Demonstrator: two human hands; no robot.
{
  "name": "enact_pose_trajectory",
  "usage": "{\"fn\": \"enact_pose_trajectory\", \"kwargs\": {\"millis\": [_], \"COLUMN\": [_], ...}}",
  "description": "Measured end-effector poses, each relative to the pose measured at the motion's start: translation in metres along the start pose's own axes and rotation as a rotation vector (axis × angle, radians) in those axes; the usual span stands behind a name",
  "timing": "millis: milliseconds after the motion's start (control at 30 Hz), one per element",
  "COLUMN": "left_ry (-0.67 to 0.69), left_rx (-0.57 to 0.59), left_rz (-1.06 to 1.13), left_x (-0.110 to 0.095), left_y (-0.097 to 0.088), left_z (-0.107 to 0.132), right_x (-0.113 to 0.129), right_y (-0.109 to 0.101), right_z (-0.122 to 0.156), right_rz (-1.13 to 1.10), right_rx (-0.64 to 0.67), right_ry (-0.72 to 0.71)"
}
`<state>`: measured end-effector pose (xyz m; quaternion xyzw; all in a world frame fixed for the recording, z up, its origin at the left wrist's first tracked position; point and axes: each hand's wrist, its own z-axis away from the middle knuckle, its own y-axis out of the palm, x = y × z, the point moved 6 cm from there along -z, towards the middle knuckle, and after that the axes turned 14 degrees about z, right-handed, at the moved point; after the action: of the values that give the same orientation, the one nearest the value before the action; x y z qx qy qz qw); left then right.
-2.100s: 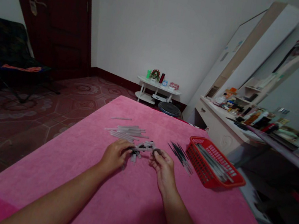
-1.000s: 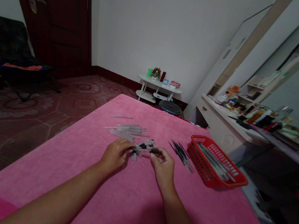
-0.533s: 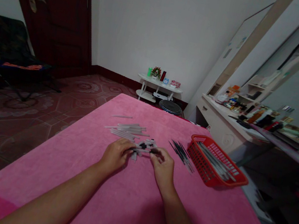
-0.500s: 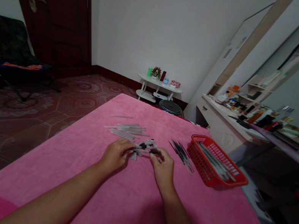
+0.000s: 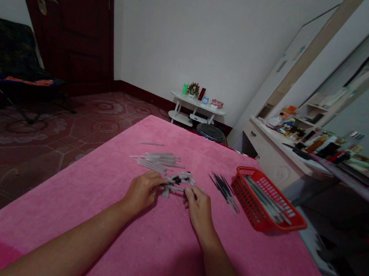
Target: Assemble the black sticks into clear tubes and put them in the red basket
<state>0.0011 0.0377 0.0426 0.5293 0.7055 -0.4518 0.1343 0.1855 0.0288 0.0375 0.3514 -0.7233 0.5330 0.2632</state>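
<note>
Between my two hands a slim pale pen (image 5: 178, 189) is held level, low over the pink cloth. The fingers of my left hand (image 5: 142, 189) are closed round its left end. At its other end, the thumb and fingers of my right hand (image 5: 198, 204) pinch it, hiding the tip. Small clear and black pen parts (image 5: 177, 180) lie in a loose heap just beyond my fingers. Several whitish pen barrels (image 5: 159, 159) rest behind the heap to the left. To the right, thin dark pen refills (image 5: 224, 190) lie in a spread bunch.
A red plastic basket (image 5: 255, 220) holding several grey pens stands at the right on the pink-covered table (image 5: 149, 255). A cluttered dresser (image 5: 275, 147) is beyond it. A low white stand (image 5: 181, 95) and a dark round stool (image 5: 210, 131) are past the far edge.
My right fingers have curled in closer along the pen's right end, and its dark tip is now covered. My left hand has barely moved.
</note>
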Motion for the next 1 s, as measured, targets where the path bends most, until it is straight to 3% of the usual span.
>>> {"fn": "enact_pose_trajectory", "kwargs": {"millis": [700,867,1000], "left_ry": [-0.033,-0.05,-0.059], "left_rx": [0.011,-0.015,-0.003], "left_rz": [0.006,-0.004,0.002], "left_x": [0.0007,0.0009,0.0008], "left_y": [0.0017,-0.0003,0.0006], "left_z": [0.0001,-0.0002,0.0], "right_x": [-0.0033,-0.0023,-0.0027], "right_y": [0.0059,0.0006,0.0022], "right_z": [0.002,0.0015,0.0017], "right_rz": [0.099,0.066,0.106], "right_rx": [0.066,-0.002,0.035], "right_ry": [-0.002,-0.032,-0.027]}}
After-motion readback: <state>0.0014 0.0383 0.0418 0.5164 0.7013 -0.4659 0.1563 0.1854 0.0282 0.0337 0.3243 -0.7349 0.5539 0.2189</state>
